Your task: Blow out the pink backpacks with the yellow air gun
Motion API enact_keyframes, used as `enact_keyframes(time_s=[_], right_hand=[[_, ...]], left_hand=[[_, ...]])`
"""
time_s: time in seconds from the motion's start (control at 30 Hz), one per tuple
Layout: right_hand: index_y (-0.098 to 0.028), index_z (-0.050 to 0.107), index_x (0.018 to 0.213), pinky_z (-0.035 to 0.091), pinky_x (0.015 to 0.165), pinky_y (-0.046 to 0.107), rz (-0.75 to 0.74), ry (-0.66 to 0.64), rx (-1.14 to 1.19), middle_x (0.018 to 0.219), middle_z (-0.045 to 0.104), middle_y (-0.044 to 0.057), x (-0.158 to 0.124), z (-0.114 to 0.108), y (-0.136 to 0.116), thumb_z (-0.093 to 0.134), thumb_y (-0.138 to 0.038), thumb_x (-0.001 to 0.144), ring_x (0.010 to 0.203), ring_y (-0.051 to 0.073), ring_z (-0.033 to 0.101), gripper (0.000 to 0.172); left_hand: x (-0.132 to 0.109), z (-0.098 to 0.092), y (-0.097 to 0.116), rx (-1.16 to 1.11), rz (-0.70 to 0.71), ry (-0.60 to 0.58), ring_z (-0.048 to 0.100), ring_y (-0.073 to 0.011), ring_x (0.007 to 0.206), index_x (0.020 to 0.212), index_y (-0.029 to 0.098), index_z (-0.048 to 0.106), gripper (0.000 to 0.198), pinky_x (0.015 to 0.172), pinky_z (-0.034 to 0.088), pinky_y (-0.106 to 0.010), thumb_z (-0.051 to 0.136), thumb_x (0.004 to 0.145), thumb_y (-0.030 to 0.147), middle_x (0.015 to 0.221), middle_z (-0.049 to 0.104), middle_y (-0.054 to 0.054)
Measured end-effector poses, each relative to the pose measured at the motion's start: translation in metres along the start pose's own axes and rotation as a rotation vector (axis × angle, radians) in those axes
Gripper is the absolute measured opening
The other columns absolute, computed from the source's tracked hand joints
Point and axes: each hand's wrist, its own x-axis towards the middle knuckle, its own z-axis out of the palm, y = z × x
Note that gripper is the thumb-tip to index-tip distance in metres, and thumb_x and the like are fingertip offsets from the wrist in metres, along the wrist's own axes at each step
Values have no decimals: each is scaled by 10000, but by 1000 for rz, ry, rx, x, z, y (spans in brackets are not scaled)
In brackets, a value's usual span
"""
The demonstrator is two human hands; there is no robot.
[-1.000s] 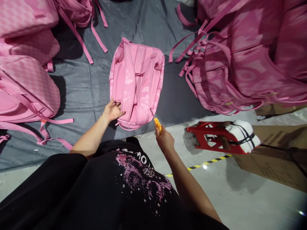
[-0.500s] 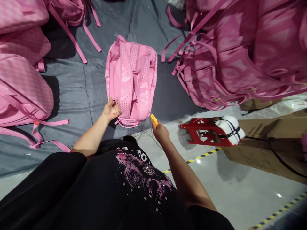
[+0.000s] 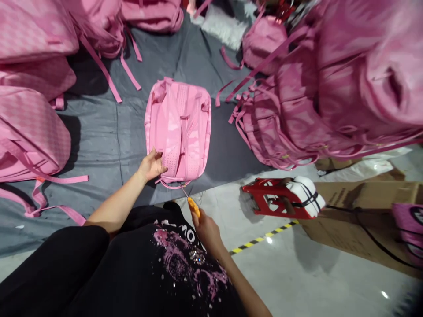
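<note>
A pink backpack (image 3: 193, 127) lies on the dark grey cloth, its straps and back panel facing up. My left hand (image 3: 152, 166) rests on its lower left corner, fingers apart and touching the fabric. In my right hand (image 3: 206, 226) is a yellow-handled tool (image 3: 193, 206) with a thin metal tip. That tip points at the thin pink loop (image 3: 172, 186) on the backpack's near edge; whether it touches cannot be told.
Checkered pink backpacks (image 3: 36, 127) stand on the left. A large pile of darker pink bags (image 3: 297, 97) fills the right side. Nearer on the right are a red folding cart (image 3: 264, 198) with a white bundle, and a cardboard box (image 3: 343, 229). Yellow-black tape (image 3: 264, 237) marks the floor.
My right hand has brought the yellow-handled tool left, from beside the backpack's lower right corner to its near edge. The view has shifted; my left hand keeps its place on the backpack.
</note>
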Motion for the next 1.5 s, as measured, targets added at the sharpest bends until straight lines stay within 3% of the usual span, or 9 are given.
enact_keyframes(time_s=[0.17, 0.33, 0.47, 0.6, 0.67, 0.8, 0.97, 1.37, 1.5], right_hand=[[-222, 584, 1147, 327, 613, 272, -69, 97, -52, 913, 752, 59, 0, -6, -4, 394, -417, 1035, 846, 227, 717, 295], [-211, 575, 1137, 343, 623, 281, -18, 36, -110, 943, 750, 78, 7, -3, -3, 385, -433, 1036, 881, 246, 718, 309], [-210, 562, 1146, 345, 627, 278, 8, -1, -121, 953, 747, 79, 6, -1, 2, 373, -429, 1040, 897, 246, 714, 308], [-224, 551, 1129, 320, 607, 266, -48, 5, -91, 918, 745, 53, -2, -3, 2, 376, -448, 1041, 855, 221, 712, 297], [-228, 547, 1126, 310, 602, 263, -61, 25, -79, 919, 746, 48, -5, -5, 1, 378, -443, 1043, 844, 211, 709, 286], [-226, 549, 1142, 300, 599, 269, -38, 40, -65, 922, 746, 58, -7, -10, 3, 374, -442, 1042, 842, 219, 710, 297], [-227, 548, 1173, 289, 604, 280, -22, 20, -37, 931, 745, 61, -8, -7, 12, 366, -458, 1040, 869, 237, 712, 322], [-212, 528, 1177, 329, 632, 271, -53, -15, -19, 973, 741, 74, 9, -9, 3, 354, -462, 1050, 903, 217, 704, 331], [-211, 527, 1164, 344, 636, 277, -51, 17, -42, 963, 744, 77, 20, -7, 2, 336, -478, 1049, 900, 237, 712, 348]], left_hand=[[0, -1, -1, 37, 7, 22, 698, -170, 667, 858, 168, 597, 355, 493, 575, -267, 447, 987, 462, 842, 723, -63], [1, 8, 0, 137, 51, 24, 691, -158, 740, 880, 193, 583, 335, 576, 602, -293, 435, 990, 473, 893, 710, -34], [-4, 17, -3, 482, 82, 157, 674, -166, 835, 1007, 192, 589, 276, 691, 605, -317, 596, 901, 446, 1001, 690, -58], [-31, 8, -25, 1133, 547, 400, 635, -208, 994, 1183, 197, 571, 458, 908, 553, -403, 723, 781, 353, 1137, 657, -93], [-45, -7, -44, 1488, 742, 321, 620, -230, 1030, 1073, 191, 633, 292, 1001, 498, -440, 670, 822, 334, 1059, 669, -101], [-58, -43, -78, 1966, 506, -52, 565, -285, 1218, 1187, 161, 634, 331, 1078, 449, -497, 500, 899, 255, 1246, 628, -167], [-58, -62, -87, 2140, 479, 59, 372, -340, 1418, 1519, 80, 290, 667, 1131, 408, -530, 483, 909, 267, 1512, 384, -240], [-38, -28, -89, 2458, 449, 191, 434, -344, 1247, 1464, 206, 455, 616, 972, 482, -489, 578, 863, 259, 1432, 437, -168], [-36, -36, -91, 2468, 452, 89, 376, -339, 1334, 1499, 221, 402, 655, 1019, 434, -484, 555, 862, 213, 1484, 396, -160]])
